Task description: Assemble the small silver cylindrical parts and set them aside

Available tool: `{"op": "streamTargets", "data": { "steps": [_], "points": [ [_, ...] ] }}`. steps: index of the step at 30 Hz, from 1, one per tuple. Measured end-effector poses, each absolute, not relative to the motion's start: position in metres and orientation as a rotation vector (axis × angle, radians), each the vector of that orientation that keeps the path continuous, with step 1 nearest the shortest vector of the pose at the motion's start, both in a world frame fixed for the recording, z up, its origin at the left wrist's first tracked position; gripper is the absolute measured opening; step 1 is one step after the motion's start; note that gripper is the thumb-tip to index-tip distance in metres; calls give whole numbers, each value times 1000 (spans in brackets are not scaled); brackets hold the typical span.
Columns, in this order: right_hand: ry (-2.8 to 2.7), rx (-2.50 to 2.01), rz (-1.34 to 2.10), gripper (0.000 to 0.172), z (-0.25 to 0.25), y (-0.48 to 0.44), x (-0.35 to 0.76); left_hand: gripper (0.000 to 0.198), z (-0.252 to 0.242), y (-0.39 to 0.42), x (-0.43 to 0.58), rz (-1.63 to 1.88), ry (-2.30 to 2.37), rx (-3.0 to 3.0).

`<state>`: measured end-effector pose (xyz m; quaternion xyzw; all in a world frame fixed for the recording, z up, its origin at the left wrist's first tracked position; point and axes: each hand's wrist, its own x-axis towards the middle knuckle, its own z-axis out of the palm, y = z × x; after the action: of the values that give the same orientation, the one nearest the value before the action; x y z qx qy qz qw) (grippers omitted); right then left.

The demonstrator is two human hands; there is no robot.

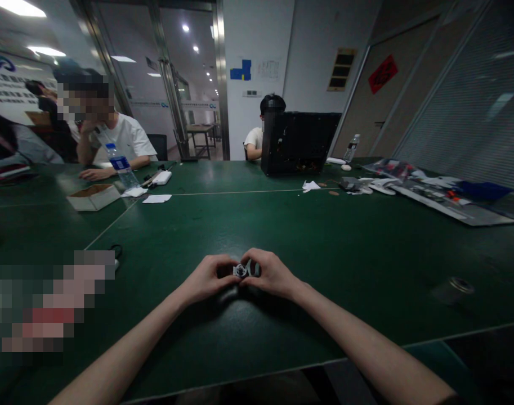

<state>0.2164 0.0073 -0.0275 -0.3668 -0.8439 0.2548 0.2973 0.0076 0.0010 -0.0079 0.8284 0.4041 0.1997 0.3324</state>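
Observation:
My left hand [210, 275] and my right hand [270, 273] meet above the green table, fingertips pinched together. Between them is a small silvery metal part [240, 271] with a round, ring-like face and a dark centre. Its exact kind is too small to make out. A grey-white piece [252, 268] shows among the right fingers, and I cannot tell whether it belongs to the same part. Both thumbs press from below, and the fingers hide much of what is held.
On the green table [324, 242], a metallic cylinder [453, 289] lies to the right. A cardboard box [94, 198] and a water bottle [122, 166] are at left, near a seated person. A black computer case [301, 143] stands at the far edge, another person behind it. Clutter [442, 194] covers the right back.

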Motion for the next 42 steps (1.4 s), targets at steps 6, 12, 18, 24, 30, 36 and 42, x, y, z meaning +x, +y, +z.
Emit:
{"op": "streamTargets", "data": {
  "steps": [6, 12, 18, 24, 30, 36, 42],
  "points": [
    [-2279, -950, 631, 24, -26, 6, 217, 24, -6, 0, 8, 538, 1058, 2169],
    [-2273, -943, 649, 30, -26, 7, 219, 24, -7, 0, 9, 548, 1061, 2124],
    [-2321, -902, 643, 59, -25, 7, 218, 31, -12, 6, 6, 606, 1036, 1977],
    [-2300, -899, 652, 49, -26, 7, 217, 29, -9, 7, 6, 613, 948, 1802],
    [-2278, -909, 637, 42, -23, 5, 218, 31, -11, 7, 6, 602, 923, 1775],
    [-2266, -930, 583, 39, -22, 4, 218, 34, -13, 9, 6, 615, 963, 1823],
    [-2243, -944, 547, 38, -21, 3, 219, 31, -10, 9, 7, 655, 1062, 1903]
  ]
}}
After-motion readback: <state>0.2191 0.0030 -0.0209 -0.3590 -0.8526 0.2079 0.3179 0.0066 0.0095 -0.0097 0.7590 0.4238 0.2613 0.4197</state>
